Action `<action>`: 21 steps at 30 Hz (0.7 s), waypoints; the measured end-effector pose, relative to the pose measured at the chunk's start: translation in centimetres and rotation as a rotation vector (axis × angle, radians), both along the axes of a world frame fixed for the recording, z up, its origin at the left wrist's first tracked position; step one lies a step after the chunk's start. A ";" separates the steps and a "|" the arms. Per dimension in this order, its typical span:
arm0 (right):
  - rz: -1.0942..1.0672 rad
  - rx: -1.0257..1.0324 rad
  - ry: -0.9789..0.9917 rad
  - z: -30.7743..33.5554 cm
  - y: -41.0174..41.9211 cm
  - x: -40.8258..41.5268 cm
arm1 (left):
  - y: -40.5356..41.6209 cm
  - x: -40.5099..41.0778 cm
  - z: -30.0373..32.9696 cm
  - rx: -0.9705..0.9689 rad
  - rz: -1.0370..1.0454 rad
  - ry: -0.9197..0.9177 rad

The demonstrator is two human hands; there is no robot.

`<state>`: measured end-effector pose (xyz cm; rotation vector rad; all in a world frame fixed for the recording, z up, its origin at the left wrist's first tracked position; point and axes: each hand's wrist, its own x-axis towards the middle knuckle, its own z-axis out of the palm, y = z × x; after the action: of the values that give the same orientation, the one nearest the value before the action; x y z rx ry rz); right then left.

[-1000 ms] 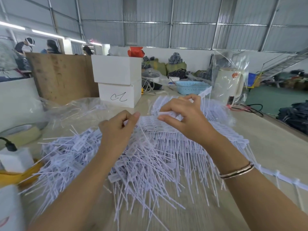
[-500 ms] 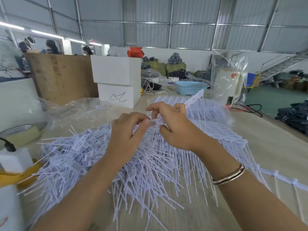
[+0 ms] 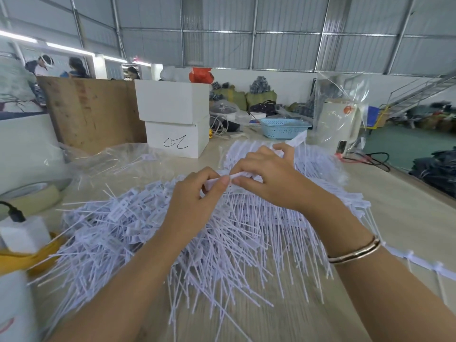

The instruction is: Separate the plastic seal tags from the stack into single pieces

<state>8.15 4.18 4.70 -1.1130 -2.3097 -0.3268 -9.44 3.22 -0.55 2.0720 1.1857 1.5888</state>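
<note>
White box (image 3: 177, 141) behind seal tags (image 3: 153, 233), handwritten squiggle, unreadable.

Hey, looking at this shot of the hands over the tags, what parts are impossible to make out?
- Head view: where the tag joins the strip, hidden by the right hand.
- Head view: print on loose tags, too small and blurred.
- Head view: tape roll, cut off by the left edge.
- Head view: left hand fingertips, curled behind the tag.
</note>
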 end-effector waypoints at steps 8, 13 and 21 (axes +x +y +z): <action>0.024 0.122 -0.019 0.0 -0.5 -0.7 | -0.3 0.5 0.2 -0.150 -0.085 -0.169; 0.055 0.165 0.148 0.5 -0.7 -0.5 | 0.2 -0.6 0.9 -0.218 -0.053 -0.573; -0.014 0.186 0.088 0.7 -0.7 0.0 | 1.4 -2.6 -0.2 0.001 0.355 -0.123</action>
<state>8.15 3.52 5.37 -1.0311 -2.1464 -0.4780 -12.04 4.66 -0.76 1.8067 1.5721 1.8357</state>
